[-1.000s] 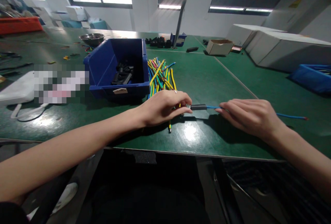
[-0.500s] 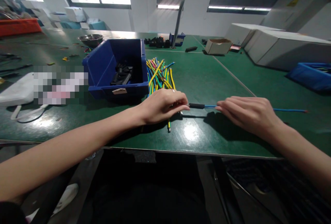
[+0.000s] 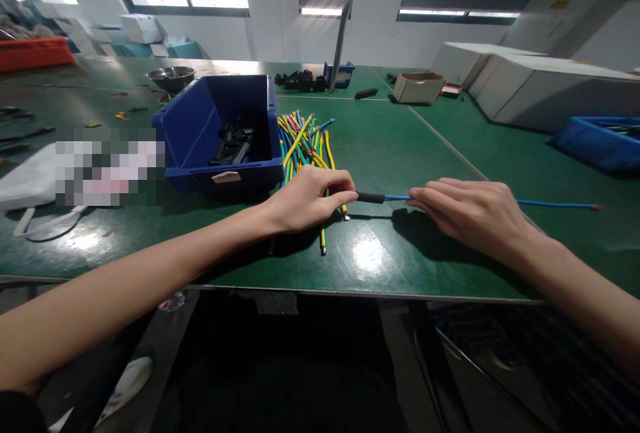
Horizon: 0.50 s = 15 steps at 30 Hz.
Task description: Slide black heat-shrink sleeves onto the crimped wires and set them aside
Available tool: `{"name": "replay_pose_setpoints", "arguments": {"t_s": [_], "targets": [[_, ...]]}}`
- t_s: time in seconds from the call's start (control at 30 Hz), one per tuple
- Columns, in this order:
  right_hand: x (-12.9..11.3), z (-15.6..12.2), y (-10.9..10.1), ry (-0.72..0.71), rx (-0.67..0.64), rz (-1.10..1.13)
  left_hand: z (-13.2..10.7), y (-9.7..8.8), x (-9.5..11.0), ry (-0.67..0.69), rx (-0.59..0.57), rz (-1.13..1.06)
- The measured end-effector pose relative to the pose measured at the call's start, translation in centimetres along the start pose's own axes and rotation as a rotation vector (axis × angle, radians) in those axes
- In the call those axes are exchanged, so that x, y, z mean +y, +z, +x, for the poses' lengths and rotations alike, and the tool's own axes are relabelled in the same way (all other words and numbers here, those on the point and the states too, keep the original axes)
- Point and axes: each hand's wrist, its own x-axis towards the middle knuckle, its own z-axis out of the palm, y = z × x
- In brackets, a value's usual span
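Note:
My left hand [image 3: 317, 200] is closed, thumb and forefinger pinched at the left end of a short black sleeve [image 3: 371, 198]. What lies inside that pinch is hidden. Blue wire [image 3: 397, 198] runs out of the sleeve's right end, looking like two strands side by side. My right hand [image 3: 467, 213] is closed around the blue wire, whose far end sticks out to the right with a copper-coloured tip. Behind and under my left hand lies a pile of yellow-green and blue wires [image 3: 305, 143], some with metal ends.
A blue bin [image 3: 173, 143] holding black parts stands left of the pile. A white device [image 3: 30, 176] with a cable lies farther left. At the back are a metal bowl [image 3: 171, 78], a small carton [image 3: 419, 88] and white boxes [image 3: 540, 90]. Another blue bin [image 3: 580, 143] is at right.
The whole view has shifted slightly. Both hands, the sleeve and the wire appear a little farther left and higher. Both hands keep their grip.

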Motion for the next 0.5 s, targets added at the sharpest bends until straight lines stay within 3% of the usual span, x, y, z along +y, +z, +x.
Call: {"name": "replay_pose_setpoints", "arguments": {"t_s": [0.3,0.5], "targets": [[-0.01,-0.28,-0.04,-0.014,0.061,0.04,0.16,0.07,0.06,-0.079,0.022,-0.062],[-0.04,-0.22,-0.25,-0.025,0.022,0.05,0.11,-0.02,0.25,-0.102,0.016,-0.131]]}}
